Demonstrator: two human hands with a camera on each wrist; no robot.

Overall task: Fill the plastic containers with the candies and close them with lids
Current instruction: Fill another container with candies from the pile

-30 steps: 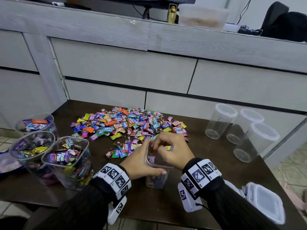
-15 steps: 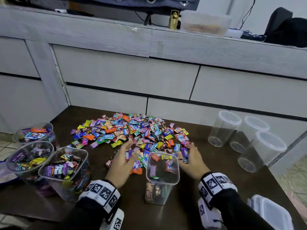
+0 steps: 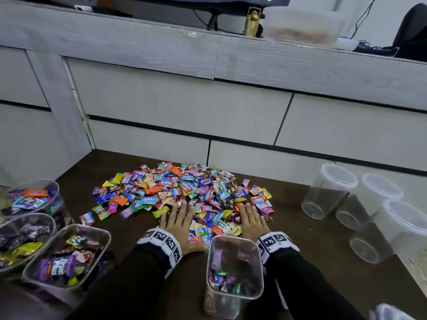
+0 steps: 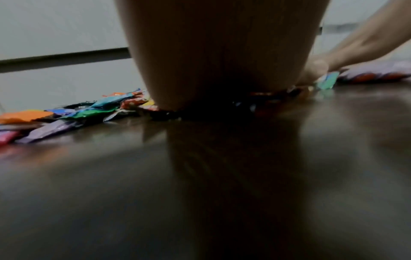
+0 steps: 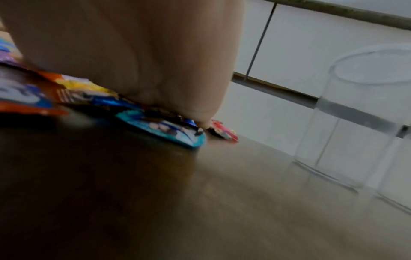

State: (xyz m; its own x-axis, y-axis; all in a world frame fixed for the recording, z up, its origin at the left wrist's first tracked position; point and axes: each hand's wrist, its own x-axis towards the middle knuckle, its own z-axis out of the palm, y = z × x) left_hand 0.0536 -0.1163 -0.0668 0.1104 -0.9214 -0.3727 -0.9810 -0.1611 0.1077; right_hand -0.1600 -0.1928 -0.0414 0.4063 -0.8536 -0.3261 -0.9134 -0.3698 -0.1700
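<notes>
- Candies [image 3: 184, 195] are lying in a broad heap at the centre of the dark table [image 3: 312, 255], spreading left to right, with its near edge reaching almost to the container I am filling.
- That square container [image 3: 234, 273] is standing upright and unlidded at the near edge, partly filled, directly nearer than the stretch of candies between my hands.
- My left hand [image 3: 179, 224] is lying flat and spread on the near-left part of the heap, fingers straight and pointing far, gripping nothing.
- My right hand [image 3: 251, 221] is lying likewise on the near-right part, flat and extended, holding nothing.
- I am judging that the candies between the palms are the ones to gather; both hands are about equally near them, and the container is sitting just behind my wrists.
- Three filled containers [image 3: 67, 257] are standing at the near left without lids; three round empty containers [image 3: 328, 192] are standing well apart at the right, apparently lidded.
- Both wrist views are dim and blurred; palms are blocking the fingertips, so contact under them is not showing.
- A lid-like item [image 3: 392, 312] is being cut off at the near-right corner.
</notes>
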